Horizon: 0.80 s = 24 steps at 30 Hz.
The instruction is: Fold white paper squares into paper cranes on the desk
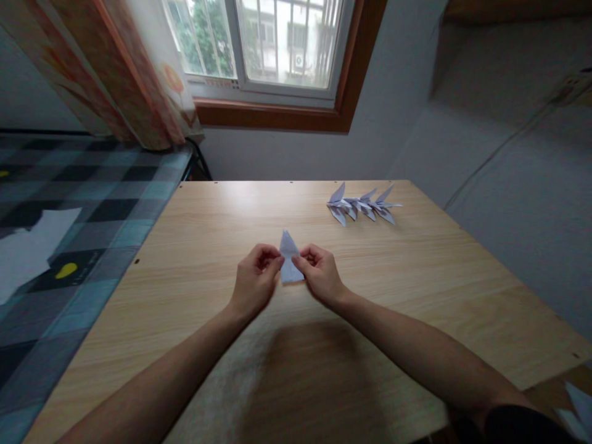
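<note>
A small pale folded paper piece [289, 258], pointed at the top, is held just above the wooden table [194, 234] near its middle. My left hand [256, 277] pinches its left edge with curled fingers. My right hand [318, 271] pinches its right edge the same way. Both forearms reach in from the bottom of the view. Several finished folded paper pieces [363, 205] with pointed wings lie in a row at the table's far right.
A bed with a dark checked cover [92, 191] runs along the table's left side, with white paper sheets [32, 250] on it. A window [272, 49] and a patterned curtain [134, 74] are behind. A grey wall [509, 154] stands on the right.
</note>
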Motion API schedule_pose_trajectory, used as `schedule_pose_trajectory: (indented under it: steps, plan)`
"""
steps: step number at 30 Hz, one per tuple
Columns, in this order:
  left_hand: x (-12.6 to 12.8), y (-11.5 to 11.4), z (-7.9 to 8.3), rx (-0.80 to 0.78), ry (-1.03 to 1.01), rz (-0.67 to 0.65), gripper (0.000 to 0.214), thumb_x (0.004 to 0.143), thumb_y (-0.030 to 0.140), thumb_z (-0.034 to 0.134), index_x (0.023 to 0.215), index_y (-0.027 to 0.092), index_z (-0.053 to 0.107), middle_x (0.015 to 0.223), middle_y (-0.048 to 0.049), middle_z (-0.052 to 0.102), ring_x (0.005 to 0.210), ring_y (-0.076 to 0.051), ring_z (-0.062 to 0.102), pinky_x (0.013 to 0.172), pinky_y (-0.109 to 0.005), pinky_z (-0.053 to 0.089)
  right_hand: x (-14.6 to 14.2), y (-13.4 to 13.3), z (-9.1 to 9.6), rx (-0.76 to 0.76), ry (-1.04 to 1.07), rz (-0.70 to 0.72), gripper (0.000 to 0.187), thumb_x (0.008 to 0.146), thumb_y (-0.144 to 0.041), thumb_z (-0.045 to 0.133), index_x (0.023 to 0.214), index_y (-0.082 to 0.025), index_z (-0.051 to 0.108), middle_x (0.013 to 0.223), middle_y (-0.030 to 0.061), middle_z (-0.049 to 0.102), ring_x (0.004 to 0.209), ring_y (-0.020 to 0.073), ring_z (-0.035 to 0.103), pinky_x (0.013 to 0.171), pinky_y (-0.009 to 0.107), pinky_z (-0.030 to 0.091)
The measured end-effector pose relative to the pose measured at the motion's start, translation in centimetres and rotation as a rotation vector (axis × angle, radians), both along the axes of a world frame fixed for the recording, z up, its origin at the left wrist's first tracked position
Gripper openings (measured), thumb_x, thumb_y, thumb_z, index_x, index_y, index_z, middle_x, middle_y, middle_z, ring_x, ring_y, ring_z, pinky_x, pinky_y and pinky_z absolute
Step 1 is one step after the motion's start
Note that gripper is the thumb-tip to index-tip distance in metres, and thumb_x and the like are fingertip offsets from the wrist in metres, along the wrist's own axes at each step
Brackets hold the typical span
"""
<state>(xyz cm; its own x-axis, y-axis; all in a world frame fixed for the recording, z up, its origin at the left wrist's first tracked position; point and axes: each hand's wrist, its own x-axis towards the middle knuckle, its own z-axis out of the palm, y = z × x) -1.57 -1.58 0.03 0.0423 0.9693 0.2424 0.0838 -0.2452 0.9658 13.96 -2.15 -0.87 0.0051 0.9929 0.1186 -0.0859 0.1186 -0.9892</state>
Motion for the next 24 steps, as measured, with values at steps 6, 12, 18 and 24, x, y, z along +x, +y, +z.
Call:
schedule_pose_trajectory:
  steps: [6, 12, 18, 24]
  plan:
    - [0.0, -1.0, 0.6, 0.190, 0.326, -0.048, 0.021, 0.081, 0.034, 0.070, 0.084, 0.019, 0.055, 0.107, -0.0057, 0.059, 0.071, -0.012, 0.057, 0.062, -0.026, 0.048, 0.2, -0.1, 0.0, 0.081, -0.072, -0.275, 0.031, 0.077, -0.048, 0.071, 0.071, -0.021, 0.058, 0.061, -0.0039, 0.057, 0.054, 0.0118, 0.050, 0.053, 0.025, 0.042]
    - [0.3, -1.5, 1.1, 0.296, 0.542, -0.161, 0.022, 0.079, 0.035, 0.073, 0.083, 0.020, 0.057, 0.095, -0.0045, 0.059, 0.080, -0.017, 0.058, 0.070, -0.030, 0.047, -0.3, -0.7, -0.1, 0.058, -0.024, -0.181, 0.030, 0.079, -0.047, 0.073, 0.078, -0.020, 0.060, 0.066, -0.0033, 0.061, 0.050, 0.0110, 0.053, 0.049, 0.024, 0.044]
    - [0.2, -0.8, 0.4, 0.154, 0.435, -0.156, 0.024, 0.075, 0.033, 0.076, 0.086, 0.019, 0.059, 0.078, 0.0010, 0.059, 0.067, -0.014, 0.053, 0.062, -0.026, 0.043, -0.2, -0.4, -0.3, 0.090, 0.107, 0.025, 0.031, 0.067, -0.041, 0.085, 0.076, -0.020, 0.064, 0.092, 0.0033, 0.067, 0.080, 0.0171, 0.066, 0.071, 0.030, 0.056]
    - [0.0, -0.3, -0.2, 0.073, 0.263, -0.226, 0.024, 0.077, 0.030, 0.073, 0.096, 0.018, 0.066, 0.085, -0.0026, 0.066, 0.076, -0.017, 0.060, 0.071, -0.029, 0.050, -0.3, 0.1, -0.3, 0.044, 0.213, 0.164, 0.038, 0.057, -0.041, 0.090, 0.071, -0.019, 0.062, 0.104, 0.0048, 0.068, 0.090, 0.0201, 0.068, 0.089, 0.041, 0.057]
